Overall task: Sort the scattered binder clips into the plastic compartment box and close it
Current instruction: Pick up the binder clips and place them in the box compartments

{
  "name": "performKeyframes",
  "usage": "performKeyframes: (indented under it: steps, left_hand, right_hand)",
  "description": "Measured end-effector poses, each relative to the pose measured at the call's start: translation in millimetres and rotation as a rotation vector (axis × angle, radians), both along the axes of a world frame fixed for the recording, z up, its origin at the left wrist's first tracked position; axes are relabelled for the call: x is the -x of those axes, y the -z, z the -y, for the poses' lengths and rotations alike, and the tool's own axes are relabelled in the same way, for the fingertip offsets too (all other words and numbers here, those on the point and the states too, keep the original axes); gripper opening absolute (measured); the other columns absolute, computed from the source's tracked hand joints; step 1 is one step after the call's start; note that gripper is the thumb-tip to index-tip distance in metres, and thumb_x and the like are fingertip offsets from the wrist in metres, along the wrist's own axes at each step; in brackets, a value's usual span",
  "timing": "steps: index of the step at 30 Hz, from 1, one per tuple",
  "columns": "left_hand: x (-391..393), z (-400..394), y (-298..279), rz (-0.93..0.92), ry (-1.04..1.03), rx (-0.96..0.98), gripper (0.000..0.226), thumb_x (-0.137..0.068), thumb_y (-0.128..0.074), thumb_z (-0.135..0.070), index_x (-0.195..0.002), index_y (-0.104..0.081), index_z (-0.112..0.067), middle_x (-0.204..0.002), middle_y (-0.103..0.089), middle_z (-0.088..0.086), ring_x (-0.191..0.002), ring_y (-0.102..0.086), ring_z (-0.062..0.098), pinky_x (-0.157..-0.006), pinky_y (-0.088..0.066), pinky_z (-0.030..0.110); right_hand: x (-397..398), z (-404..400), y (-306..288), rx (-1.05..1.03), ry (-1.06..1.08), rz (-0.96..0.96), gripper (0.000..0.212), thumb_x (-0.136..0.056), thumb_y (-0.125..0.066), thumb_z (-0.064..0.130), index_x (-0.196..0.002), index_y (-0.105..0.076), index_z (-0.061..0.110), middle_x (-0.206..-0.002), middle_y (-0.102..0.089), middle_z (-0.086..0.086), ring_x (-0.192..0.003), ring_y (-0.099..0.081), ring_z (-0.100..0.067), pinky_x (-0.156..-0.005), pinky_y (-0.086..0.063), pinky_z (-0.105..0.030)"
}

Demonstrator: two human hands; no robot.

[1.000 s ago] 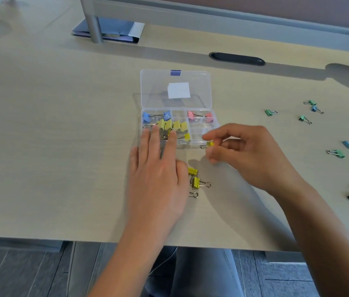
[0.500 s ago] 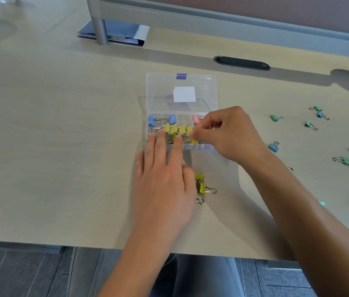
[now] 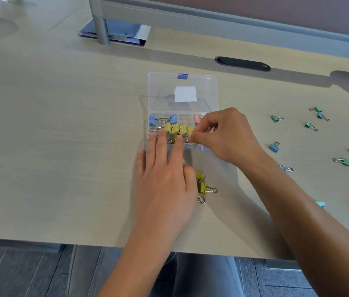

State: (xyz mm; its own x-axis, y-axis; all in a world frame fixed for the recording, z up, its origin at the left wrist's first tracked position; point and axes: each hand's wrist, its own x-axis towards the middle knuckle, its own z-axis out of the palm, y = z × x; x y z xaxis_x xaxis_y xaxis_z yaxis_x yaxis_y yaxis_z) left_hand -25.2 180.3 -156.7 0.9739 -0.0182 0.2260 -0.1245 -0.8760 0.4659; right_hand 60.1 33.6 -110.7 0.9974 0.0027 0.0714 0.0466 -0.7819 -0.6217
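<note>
Reaching further over the box (image 3: 183,94), the right hand (image 3: 227,136) pinches among yellow clips (image 3: 177,129); the left hand (image 3: 165,181) lies spread flat on the surface (image 3: 62,146).

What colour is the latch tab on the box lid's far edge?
Blue-purple. The latch tab sits on the far edge of the open clear lid, clearest in the head view.

Pale wood desk (image 3: 62,146), grey partition rail (image 3: 233,24), dark plank floor (image 3: 19,273)

Clear box (image 3: 183,94) is lying open mid-worktop, holding yellow clips (image 3: 174,128); green and blue clips (image 3: 274,146) are lying scattered toward the right edge.
</note>
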Motion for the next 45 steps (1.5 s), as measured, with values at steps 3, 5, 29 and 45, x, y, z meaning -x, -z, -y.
performKeyframes:
  steps: [3,5,29,45]
  left_hand:
    - [-0.2,0.0,0.6,0.000,-0.001,-0.001,0.062,-0.095,-0.020,-0.032,-0.156,-0.032,-0.023,-0.168,-0.015,0.006,-0.156,-0.003,0.021,-0.125,-0.014,0.047]
    - [-0.5,0.1,0.9,0.003,0.000,0.000,0.062,-0.095,-0.020,-0.032,-0.156,-0.032,-0.023,-0.168,-0.016,0.006,-0.156,-0.004,0.021,-0.125,-0.015,0.047]
    - [-1.1,-1.5,4.7,0.044,0.006,0.040,0.064,-0.094,-0.017,-0.032,-0.155,-0.032,-0.019,-0.167,-0.019,0.004,-0.155,-0.008,0.019,-0.124,-0.019,0.045]
    - [-1.5,-2.2,2.8,0.070,0.003,0.095,0.064,-0.093,-0.018,-0.030,-0.152,-0.038,-0.014,-0.165,-0.025,0.005,-0.155,-0.012,0.019,-0.123,-0.020,0.045]
  right_hand:
    - [0.2,0.6,0.6,0.012,-0.002,0.015,0.013,-0.082,-0.082,0.034,-0.073,-0.079,0.026,-0.066,-0.068,0.008,-0.056,-0.052,-0.001,-0.056,-0.040,-0.025]
    - [0.4,0.9,1.5,0.007,-0.002,0.021,0.015,-0.085,-0.079,0.036,-0.076,-0.079,0.025,-0.067,-0.069,0.006,-0.056,-0.050,-0.007,-0.055,-0.041,-0.025]
    - [87.2,24.1,19.0,-0.032,-0.134,0.040,0.026,-0.076,-0.080,0.048,-0.101,-0.076,0.039,-0.085,-0.063,0.014,-0.074,-0.058,-0.009,-0.071,-0.050,-0.028]
    - [79.3,14.5,16.6,-0.030,-0.038,0.010,0.007,-0.084,-0.077,0.027,-0.088,-0.074,0.032,-0.082,-0.063,0.013,-0.074,-0.062,-0.005,-0.073,-0.053,-0.025]
